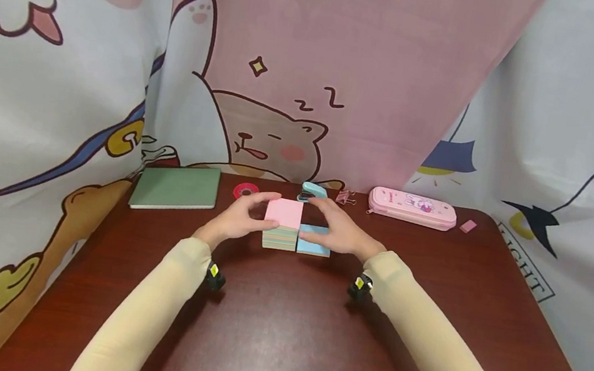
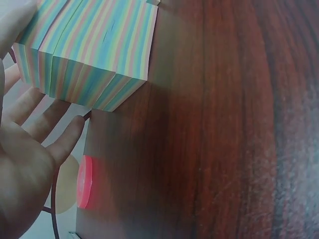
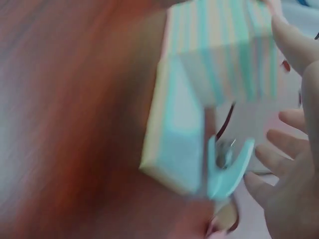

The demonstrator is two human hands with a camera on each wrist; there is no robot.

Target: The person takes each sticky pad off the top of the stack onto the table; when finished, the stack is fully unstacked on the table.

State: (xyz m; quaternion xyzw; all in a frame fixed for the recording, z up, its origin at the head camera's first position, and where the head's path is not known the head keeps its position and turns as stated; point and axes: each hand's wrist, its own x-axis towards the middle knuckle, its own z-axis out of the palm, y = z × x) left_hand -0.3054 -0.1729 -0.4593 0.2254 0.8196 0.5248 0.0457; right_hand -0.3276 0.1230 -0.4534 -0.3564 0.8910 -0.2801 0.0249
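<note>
A tall stack of sticky notes (image 1: 279, 237), pink on top with striped sides, stands upright on the table. My left hand (image 1: 235, 219) holds its left side, thumb at the front and index finger at the back; in the left wrist view some fingertips are hidden behind the stack. To the right, beside the stack, lies a low blue sticky note pad (image 1: 314, 249). Over this pad hovers my right hand (image 1: 344, 230), fingers spread, with its thumb near the stack's right edge. Blur in the right wrist view hides whether that thumb touches the stack.
Behind the hands are a light blue stapler (image 1: 314, 191), a red tape roll (image 1: 246, 190) and pink binder clips (image 1: 345, 197). A green notebook (image 1: 177, 187) lies at the back left. At the back right are a pink pencil case (image 1: 413, 208) and a small pink eraser (image 1: 468, 226).
</note>
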